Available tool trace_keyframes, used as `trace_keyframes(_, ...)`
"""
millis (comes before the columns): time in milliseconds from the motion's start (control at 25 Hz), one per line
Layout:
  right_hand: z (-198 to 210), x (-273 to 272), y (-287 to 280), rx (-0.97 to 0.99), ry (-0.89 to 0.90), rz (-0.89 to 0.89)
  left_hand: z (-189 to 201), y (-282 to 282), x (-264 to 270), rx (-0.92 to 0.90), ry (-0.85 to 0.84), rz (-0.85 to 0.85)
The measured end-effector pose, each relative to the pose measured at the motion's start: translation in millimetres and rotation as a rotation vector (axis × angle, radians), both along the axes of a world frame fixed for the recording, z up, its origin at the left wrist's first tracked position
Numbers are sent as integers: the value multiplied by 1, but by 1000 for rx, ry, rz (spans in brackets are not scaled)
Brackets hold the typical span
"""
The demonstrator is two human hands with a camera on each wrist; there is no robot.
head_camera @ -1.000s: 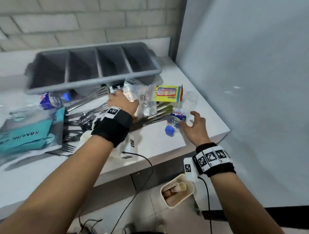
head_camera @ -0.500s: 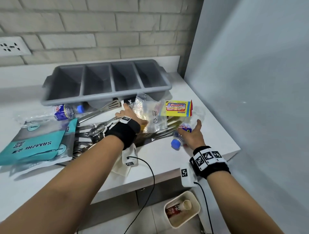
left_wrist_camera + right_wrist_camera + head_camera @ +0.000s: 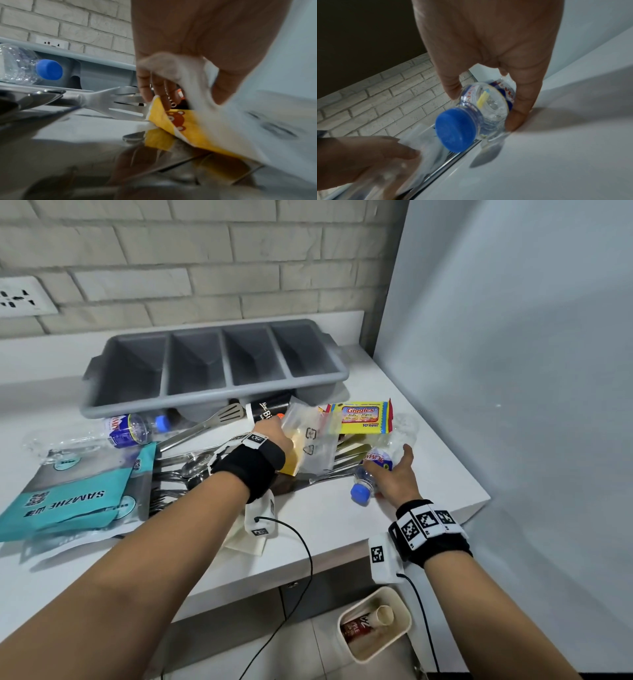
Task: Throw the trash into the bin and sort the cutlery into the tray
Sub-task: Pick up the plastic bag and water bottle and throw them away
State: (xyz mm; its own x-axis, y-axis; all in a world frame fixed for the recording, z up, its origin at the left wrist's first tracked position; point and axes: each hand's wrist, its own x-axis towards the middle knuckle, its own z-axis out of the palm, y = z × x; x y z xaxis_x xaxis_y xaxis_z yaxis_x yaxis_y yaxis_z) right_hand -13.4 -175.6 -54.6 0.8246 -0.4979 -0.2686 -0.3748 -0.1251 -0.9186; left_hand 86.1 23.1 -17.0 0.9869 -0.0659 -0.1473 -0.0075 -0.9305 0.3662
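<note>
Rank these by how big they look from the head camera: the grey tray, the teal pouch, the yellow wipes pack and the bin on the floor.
1. grey tray
2. teal pouch
3. yellow wipes pack and bin: they look about alike, and the bin lies farther off, so unranked.

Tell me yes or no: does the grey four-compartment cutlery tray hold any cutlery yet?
No: in the head view all four compartments of the grey cutlery tray show only bare walls.
</note>
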Motion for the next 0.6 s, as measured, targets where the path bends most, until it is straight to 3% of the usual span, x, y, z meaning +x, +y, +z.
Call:
trace_keyframes(240,-2,-6,-1,24,-14,4,-7,-11,-11,165,172,-91)
trace_keyframes(600,1,-17,0,66,-43,0,17,-16,-14,67,-12,-61)
